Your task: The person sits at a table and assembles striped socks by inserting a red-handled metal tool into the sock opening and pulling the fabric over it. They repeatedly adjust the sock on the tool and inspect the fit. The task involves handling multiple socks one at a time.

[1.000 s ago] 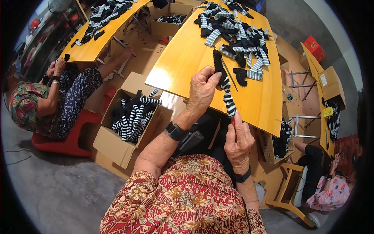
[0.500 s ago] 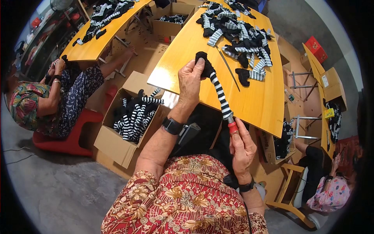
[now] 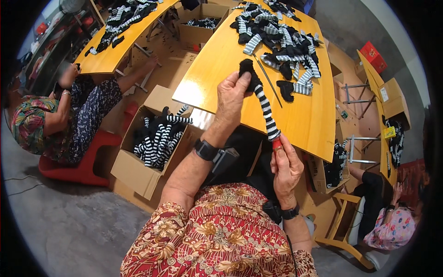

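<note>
Over the near edge of the table, my left hand pinches the black, foot-shaped end of a black-and-white striped knitted tube. The tube slants down toward my right hand, whose fingers are closed round a red-handled tool. The open striped end of the tube meets the red handle, and the tool's shaft is hidden inside the knit. On the table beyond lies a heap of black and grey-white striped knitted pieces, with a thin dark rod next to it.
At my left stands an open cardboard box of striped tubes; another box is at the right under the table. One person sits at the left by a second table, another at the right near a wooden chair.
The tube has slid further onto the tool: the metal shaft that showed above the red handle is now covered. My left hand has shifted slightly right and toward me.
</note>
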{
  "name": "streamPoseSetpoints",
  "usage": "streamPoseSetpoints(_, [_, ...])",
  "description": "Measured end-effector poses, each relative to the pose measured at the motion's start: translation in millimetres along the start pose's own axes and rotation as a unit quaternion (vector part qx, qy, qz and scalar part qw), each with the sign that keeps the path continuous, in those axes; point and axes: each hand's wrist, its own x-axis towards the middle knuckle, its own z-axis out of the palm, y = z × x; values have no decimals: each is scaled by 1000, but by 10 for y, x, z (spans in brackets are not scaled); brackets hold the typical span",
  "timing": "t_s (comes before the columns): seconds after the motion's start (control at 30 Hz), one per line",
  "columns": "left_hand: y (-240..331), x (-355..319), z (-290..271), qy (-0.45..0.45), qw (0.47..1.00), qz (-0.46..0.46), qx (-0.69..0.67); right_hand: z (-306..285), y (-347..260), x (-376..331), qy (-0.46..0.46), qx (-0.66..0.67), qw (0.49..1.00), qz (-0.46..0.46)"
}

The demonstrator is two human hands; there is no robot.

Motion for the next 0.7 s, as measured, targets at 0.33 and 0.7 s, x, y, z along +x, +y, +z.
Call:
streamPoseSetpoints(0.33, [-210,-147,138,-4,999,37,-32,101,68,13,6,23,1000,10])
streamPoseSetpoints(0.7, [-211,-194,215,56,997,61,-11,214,-73,-41,42,108,990,75])
